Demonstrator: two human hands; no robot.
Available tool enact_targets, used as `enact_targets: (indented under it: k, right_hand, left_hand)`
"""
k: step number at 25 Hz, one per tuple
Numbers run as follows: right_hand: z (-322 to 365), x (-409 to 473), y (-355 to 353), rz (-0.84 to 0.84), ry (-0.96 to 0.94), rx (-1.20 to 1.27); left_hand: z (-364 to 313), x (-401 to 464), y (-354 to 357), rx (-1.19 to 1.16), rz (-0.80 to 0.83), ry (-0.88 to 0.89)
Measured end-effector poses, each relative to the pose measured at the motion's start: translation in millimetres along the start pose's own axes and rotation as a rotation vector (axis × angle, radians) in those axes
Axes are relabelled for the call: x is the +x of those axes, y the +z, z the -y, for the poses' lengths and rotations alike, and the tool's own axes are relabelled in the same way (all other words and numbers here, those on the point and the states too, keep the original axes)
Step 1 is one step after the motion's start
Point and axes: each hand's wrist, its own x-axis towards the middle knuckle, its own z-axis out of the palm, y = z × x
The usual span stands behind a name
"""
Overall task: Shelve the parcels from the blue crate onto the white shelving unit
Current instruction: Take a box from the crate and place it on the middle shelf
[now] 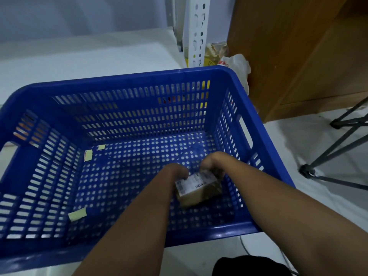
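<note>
Last parcel (pixel 199 189) sits at 4 o'clock on the blue crate (pixel 127 80) floor. Left hand (pixel 176 172) and right hand (pixel 212 163) clamp its opposite ends. Lift level, clear the rim, shelf (pixel 89 54) at 11 o'clock.

both forearms reach forward-down; left hand (pixel 176 172) and right hand (pixel 212 163) close together, fingers curled.

We see blue crate (pixel 127 76), slotted walls, dotted floor; brown parcel (pixel 199 193), white printed label; white shelf upright (pixel 196 30); brown wood cabinet (pixel 288 46).
</note>
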Motion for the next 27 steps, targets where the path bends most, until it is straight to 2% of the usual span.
enact_targets:
  k: [3, 7, 11, 16, 19, 21, 24, 27]
  right_hand:
    - [19.5, 0.6, -5.2, -0.241, -0.165, 0.101]
    - [31.3, 11.3, -5.6, -0.287, -0.219, 0.178]
    - [33.9, 23.4, -19.2, -0.399, -0.224, 0.227]
    - [38.9, 22.4, -32.9, -0.503, -0.230, 0.420]
    - [40.0, -5.6, -40.2, -0.482, -0.279, 0.623]
    - [52.6, -47.8, -52.8, -0.413, -0.315, 0.766]
    - [73.9, -134.5, -84.2, -0.336, -0.347, 0.948]
    - [87.7, -229.2, -118.1, -0.310, -0.393, 1.002]
  left_hand:
    - [-2.9, -3.1, -20.9, -0.048, -0.123, 0.065]
    - [-0.6, 8.4, -47.3, -0.144, -0.308, 0.089]
    - [6.8, 23.8, -71.7, -0.434, -0.346, 0.084]
    - [1.3, 25.5, -81.7, -0.689, -0.251, 0.151]
    - [-1.1, -7.3, -94.5, -0.833, -0.141, 0.160]
    - [-2.0, -44.5, -113.4, -0.884, -0.076, 0.130]
    - [-20.2, -132.2, -152.6, -0.879, 0.007, 0.179]
    - [-42.6, -224.0, -196.8, -0.822, 0.057, 0.222]
